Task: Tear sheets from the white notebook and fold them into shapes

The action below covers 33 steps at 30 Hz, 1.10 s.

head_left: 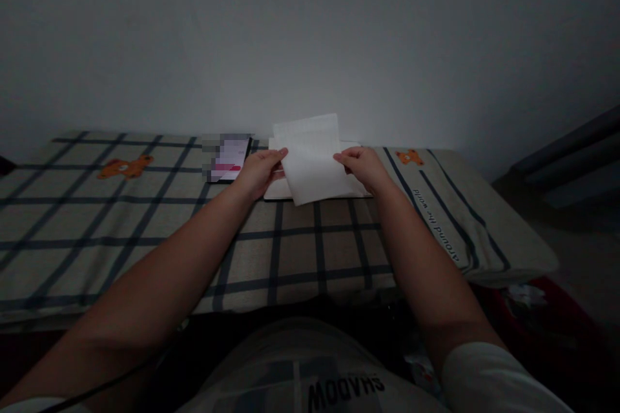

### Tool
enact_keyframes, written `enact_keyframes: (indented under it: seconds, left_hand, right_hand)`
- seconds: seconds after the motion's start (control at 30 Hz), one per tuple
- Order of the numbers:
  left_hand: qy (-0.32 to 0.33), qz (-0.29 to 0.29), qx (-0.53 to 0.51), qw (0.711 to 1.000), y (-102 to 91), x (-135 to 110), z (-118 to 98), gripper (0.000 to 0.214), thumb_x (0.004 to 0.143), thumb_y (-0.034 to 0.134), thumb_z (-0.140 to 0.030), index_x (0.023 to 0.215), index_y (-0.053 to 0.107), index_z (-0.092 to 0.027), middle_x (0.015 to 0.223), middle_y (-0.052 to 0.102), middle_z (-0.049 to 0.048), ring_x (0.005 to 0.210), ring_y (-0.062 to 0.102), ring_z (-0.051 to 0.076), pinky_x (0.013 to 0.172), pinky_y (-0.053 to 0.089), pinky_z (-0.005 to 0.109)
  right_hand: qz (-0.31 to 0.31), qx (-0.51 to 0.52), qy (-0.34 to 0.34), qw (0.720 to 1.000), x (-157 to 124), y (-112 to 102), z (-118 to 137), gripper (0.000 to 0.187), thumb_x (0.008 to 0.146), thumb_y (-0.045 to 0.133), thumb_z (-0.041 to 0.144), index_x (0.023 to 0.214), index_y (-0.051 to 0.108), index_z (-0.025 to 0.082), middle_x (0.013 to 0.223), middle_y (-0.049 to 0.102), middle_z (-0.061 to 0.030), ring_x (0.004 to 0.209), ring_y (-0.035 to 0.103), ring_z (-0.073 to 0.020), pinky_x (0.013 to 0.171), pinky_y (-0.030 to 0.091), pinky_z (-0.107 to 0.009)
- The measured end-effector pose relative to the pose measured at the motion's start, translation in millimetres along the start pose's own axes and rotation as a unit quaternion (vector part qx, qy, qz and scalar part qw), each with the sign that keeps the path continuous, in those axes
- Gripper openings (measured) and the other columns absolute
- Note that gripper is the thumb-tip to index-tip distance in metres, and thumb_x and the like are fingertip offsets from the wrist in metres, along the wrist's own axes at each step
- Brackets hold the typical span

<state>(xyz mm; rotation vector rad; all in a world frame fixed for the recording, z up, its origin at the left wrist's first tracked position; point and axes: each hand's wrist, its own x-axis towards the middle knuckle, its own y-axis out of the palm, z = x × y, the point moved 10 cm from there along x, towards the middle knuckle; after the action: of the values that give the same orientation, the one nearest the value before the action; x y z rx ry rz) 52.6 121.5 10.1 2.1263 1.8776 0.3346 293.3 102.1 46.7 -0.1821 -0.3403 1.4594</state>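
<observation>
Between my two hands a white sheet of paper (312, 158) is held up, slightly tilted, above the table. My left hand (264, 171) pinches its left edge, the thumb on the near face. On the right edge, my right hand (361, 164) grips it between thumb and fingers. Beneath and behind the sheet lies an open notebook (278, 190) with white pages and a dark edge; the sheet hides most of it.
A phone or tablet (230, 158) with a lit, partly blurred screen lies left of the notebook. The checked tablecloth (145, 219) with bear prints covers the table, which stands against a plain wall (310, 32). Something red (547, 310) is low at the right.
</observation>
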Motion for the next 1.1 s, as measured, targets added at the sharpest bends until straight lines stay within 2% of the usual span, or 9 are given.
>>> enact_keyframes:
  seconds: [0.13,0.33,0.4,0.53,0.63,0.77,0.93,1.1]
  left_hand:
    - [0.025,-0.03,0.019,0.999,-6.0,0,-4,0.037,0.058,0.093,-0.039,0.064,0.064,-0.015,0.072,0.07,0.0044,0.068,0.065,0.015,0.068,0.057,0.029]
    - [0.057,-0.077,0.037,0.995,-11.2,-4,-13,0.036,0.059,0.091,-0.038,0.065,0.063,-0.017,0.071,0.068,0.0024,0.064,0.063,0.014,0.065,0.055,0.028]
    - [0.052,-0.067,0.02,0.996,-8.6,-5,-13,0.033,0.063,0.089,-0.037,0.071,0.065,-0.016,0.076,0.07,0.0034,0.067,0.065,0.015,0.067,0.055,0.029]
    - [0.006,0.002,-0.009,1.0,4.2,-5,-6,0.03,0.069,0.085,-0.038,0.082,0.071,-0.014,0.088,0.075,0.0074,0.077,0.068,0.017,0.071,0.057,0.031]
    - [-0.008,0.024,0.002,1.0,7.2,-4,-1,0.033,0.065,0.089,-0.039,0.075,0.07,-0.014,0.083,0.074,0.0076,0.076,0.068,0.017,0.072,0.057,0.03]
    - [0.027,-0.018,0.028,0.999,-1.1,-2,-4,0.035,0.063,0.09,-0.04,0.063,0.065,-0.016,0.07,0.069,0.0043,0.064,0.062,0.014,0.067,0.054,0.028]
    - [0.091,-0.107,0.121,0.983,-14.4,-6,-20,0.024,0.07,0.084,-0.03,0.06,0.066,-0.017,0.059,0.063,0.0016,0.053,0.053,0.012,0.054,0.045,0.025]
    - [0.12,-0.117,0.164,0.972,-14.6,-8,-27,0.023,0.072,0.082,-0.031,0.062,0.067,-0.017,0.059,0.063,0.001,0.054,0.054,0.012,0.053,0.044,0.024]
  right_hand:
    - [0.001,-0.008,-0.025,1.0,3,-2,1,0.021,0.08,0.072,0.036,0.069,0.068,0.019,0.058,0.057,0.0018,0.056,0.048,-0.012,0.057,0.038,-0.028]
    - [0.022,0.003,-0.028,0.999,3,4,0,0.029,0.081,0.071,0.043,0.067,0.066,0.019,0.056,0.053,0.003,0.053,0.043,-0.0107,0.056,0.034,-0.028]
    - [0.017,0.012,-0.022,1.0,4,4,-3,0.028,0.08,0.072,0.044,0.068,0.066,0.018,0.054,0.05,0.0041,0.052,0.041,-0.0106,0.055,0.032,-0.028]
    - [-0.005,0.033,-0.013,0.999,7,0,-11,0.025,0.078,0.072,0.042,0.072,0.07,0.018,0.053,0.047,0.0053,0.051,0.038,-0.0099,0.053,0.027,-0.027]
    - [-0.014,0.053,-0.007,0.998,9,-3,-14,0.022,0.078,0.071,0.04,0.074,0.071,0.018,0.055,0.05,0.0046,0.052,0.04,-0.0098,0.053,0.029,-0.026]
    - [-0.002,0.073,0.015,0.997,7,2,-15,0.022,0.079,0.071,0.04,0.076,0.071,0.018,0.06,0.055,0.0034,0.053,0.045,-0.0103,0.055,0.037,-0.026]
    - [0.006,0.072,0.024,0.997,5,7,-13,0.025,0.082,0.07,0.04,0.072,0.068,0.018,0.059,0.054,0.003,0.053,0.046,-0.0105,0.054,0.038,-0.026]
    - [0.03,0.116,0.045,0.992,0,11,-13,0.027,0.082,0.072,0.04,0.069,0.063,0.018,0.057,0.048,0.0048,0.051,0.04,-0.0086,0.052,0.034,-0.025]
